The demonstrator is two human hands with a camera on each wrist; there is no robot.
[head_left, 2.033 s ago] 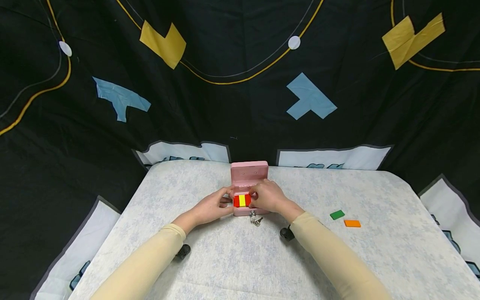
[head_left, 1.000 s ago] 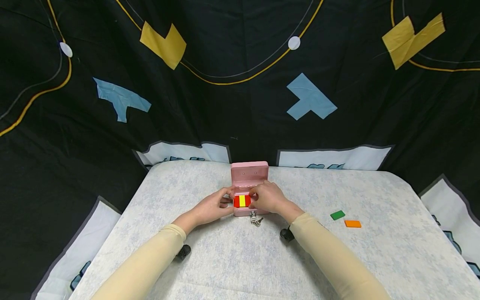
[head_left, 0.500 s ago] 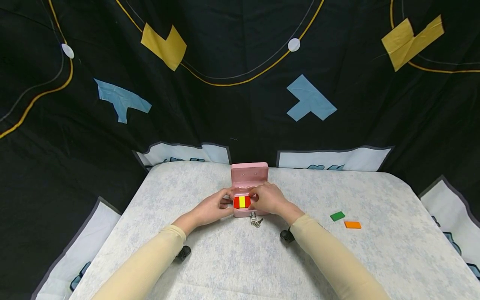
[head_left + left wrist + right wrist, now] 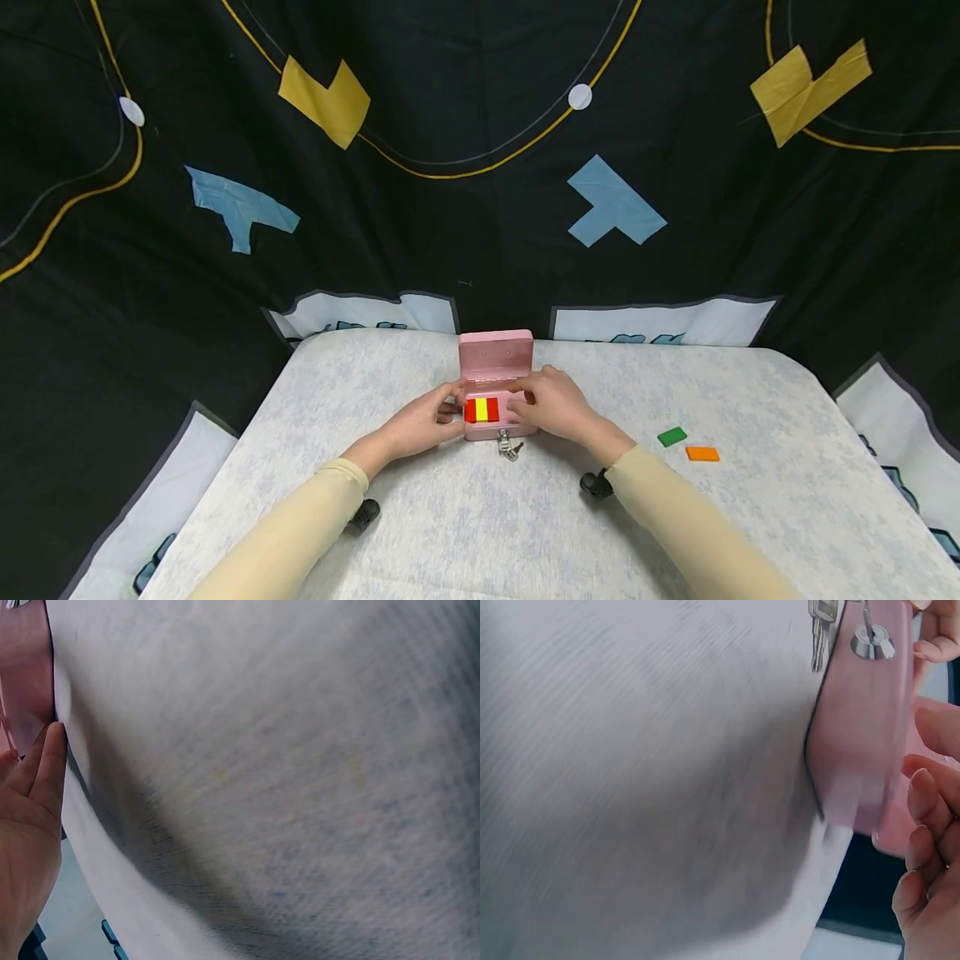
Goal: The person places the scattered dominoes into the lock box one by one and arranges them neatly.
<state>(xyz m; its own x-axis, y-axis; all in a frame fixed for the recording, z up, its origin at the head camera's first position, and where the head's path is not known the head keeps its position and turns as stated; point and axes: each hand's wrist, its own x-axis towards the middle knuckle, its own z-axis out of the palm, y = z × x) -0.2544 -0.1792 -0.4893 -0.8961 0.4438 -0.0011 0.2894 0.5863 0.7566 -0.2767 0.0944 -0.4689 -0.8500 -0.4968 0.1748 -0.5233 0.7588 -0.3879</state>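
Observation:
A pink metal cash box (image 4: 496,357) stands with its lid raised at the back middle of the table. Inside, at the left, sit a yellow block (image 4: 482,409) and red blocks (image 4: 492,409) side by side. My left hand (image 4: 418,423) holds the box's left end; in the left wrist view its fingers (image 4: 51,761) touch the box corner. Over the right end of the box hovers my right hand (image 4: 561,407), apart from the blocks, fingers loosely bent with nothing between them. Keys (image 4: 513,452) hang from the front lock (image 4: 872,643).
On the cloth-covered table (image 4: 420,517), to the right of my right forearm, lie a green block (image 4: 672,436) and an orange block (image 4: 702,454). A black curtain (image 4: 465,242) with taped shapes hangs behind the table's back edge.
My right hand has let go of the right end of the blocks and shifted slightly right. The left hand stays at the box. The head view has tilted slightly.

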